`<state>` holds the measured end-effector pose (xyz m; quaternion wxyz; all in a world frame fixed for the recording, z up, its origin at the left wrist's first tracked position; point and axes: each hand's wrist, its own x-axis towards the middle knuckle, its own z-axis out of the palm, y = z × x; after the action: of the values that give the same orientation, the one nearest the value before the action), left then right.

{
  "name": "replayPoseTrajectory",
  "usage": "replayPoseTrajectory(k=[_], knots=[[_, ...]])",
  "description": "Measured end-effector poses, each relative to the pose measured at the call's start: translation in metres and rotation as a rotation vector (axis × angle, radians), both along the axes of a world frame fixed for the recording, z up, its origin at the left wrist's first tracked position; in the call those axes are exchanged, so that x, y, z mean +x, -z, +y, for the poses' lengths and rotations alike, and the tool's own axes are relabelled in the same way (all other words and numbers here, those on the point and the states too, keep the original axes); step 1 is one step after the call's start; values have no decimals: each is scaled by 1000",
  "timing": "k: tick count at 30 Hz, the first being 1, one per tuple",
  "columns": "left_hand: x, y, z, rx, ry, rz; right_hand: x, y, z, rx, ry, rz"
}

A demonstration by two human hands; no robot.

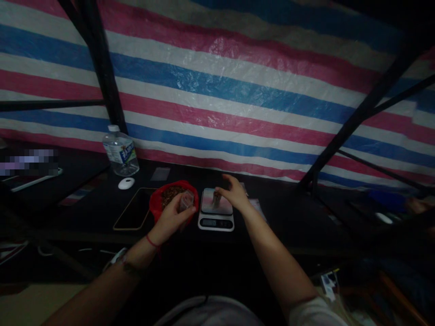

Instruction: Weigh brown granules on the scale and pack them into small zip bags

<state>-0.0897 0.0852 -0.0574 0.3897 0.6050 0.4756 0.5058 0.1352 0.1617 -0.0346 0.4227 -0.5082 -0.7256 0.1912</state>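
My left hand point(173, 215) is closed around a small clear plastic bag point(186, 201), held over the right side of a red plastic bag point(156, 206). Many small brown pieces point(173, 194) lie inside that open red bag; their exact kind is too dark to make out. Just to the right sits a white digital scale point(216, 222) with a shiny plate. A little clump of brown pieces point(216, 198) is on the plate. Over it reaches my right hand point(234, 192), thumb and finger apart, one fingertip beside the clump.
A phone point(134, 209) lies left of the red bag. Behind it are a white computer mouse point(126, 183), a large clear bottle point(121, 154) and a flat clear bag point(160, 174). More clear bags point(257, 207) lie right of the scale. Dark frame posts point(102, 68) and a striped sheet stand behind.
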Motion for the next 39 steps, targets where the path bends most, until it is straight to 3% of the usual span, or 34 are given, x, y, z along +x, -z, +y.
replayPoseTrajectory(k=[5, 9, 15, 22, 26, 32, 35, 39], knots=[[-3, 1, 2, -3, -35, -64, 9, 45, 17, -150, 24, -142], [-7, 3, 6, -13, -50, -99, 4, 52, 20, -151, 10, -175], [-8, 4, 8, 9, -47, -100, -12, 33, 4, -148, -109, 62], [0, -3, -1, 84, 55, 214, -38, -5, -36, -206, -396, 305], [1, 0, -2, 100, -17, 271, -43, -24, -52, -174, -445, 163], [4, -3, -6, 80, 39, 208, -41, -52, -65, 46, -556, -111], [5, -3, -7, 86, 82, 138, -41, -57, -67, 52, -605, -108], [7, -3, -8, 64, 109, 30, -37, -50, -68, 10, -582, 5]])
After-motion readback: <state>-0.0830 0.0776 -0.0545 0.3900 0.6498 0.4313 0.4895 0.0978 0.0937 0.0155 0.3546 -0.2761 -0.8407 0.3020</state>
